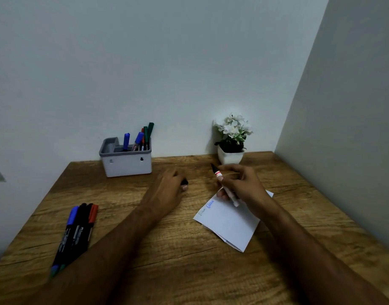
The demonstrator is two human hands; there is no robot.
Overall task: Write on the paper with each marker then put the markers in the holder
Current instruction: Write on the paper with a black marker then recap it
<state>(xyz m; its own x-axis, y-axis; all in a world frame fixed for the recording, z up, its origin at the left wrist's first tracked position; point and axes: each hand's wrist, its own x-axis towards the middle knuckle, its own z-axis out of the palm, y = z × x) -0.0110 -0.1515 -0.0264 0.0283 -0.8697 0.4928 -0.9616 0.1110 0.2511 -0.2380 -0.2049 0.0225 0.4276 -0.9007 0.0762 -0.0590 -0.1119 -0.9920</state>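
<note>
— Two hands were busy, why apart? 
— The right hand [239, 183] had its fingers [222, 194] wrapped round a white-barrelled black marker [227, 190], tip bared and aimed at eleven o'clock above the folded white paper [228, 225]; the left hand [169, 188] pinched what looked like its black cap [184, 182], probably kept clear for writing. 
— And the rest? 
— Several dark markers [77, 230] lay bundled at eight o'clock on the wooden desk [167, 271], likely awaiting turns. The grey-rimmed white plastic holder [126, 159] at eleven o'clock already held capped ones.
</note>
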